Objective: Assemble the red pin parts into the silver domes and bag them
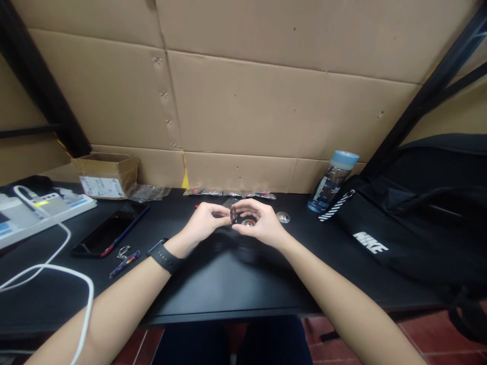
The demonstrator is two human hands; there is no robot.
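Above the middle of the black table, my left hand (204, 220) and my right hand (264, 221) meet around a small dark round disc (233, 215). The disc stands on edge between the fingertips, its rim shiny. Thumb and fingers of each hand are closed on it from either side. Past my right thumb shows a small round piece with a red spot and clear edge (249, 223), partly covered by the hand. A clear domed round piece (283, 217) lies on the table right of my right hand. A bit of red by my left fingers is too small to name.
Several small plastic packets (232, 193) line the cardboard wall. Leftward are an open cardboard box (108, 175), a phone (110, 230), a keychain (125, 264) and a power strip with a white cable (49, 213). A water bottle (332, 182) and a black backpack (403, 223) stand right.
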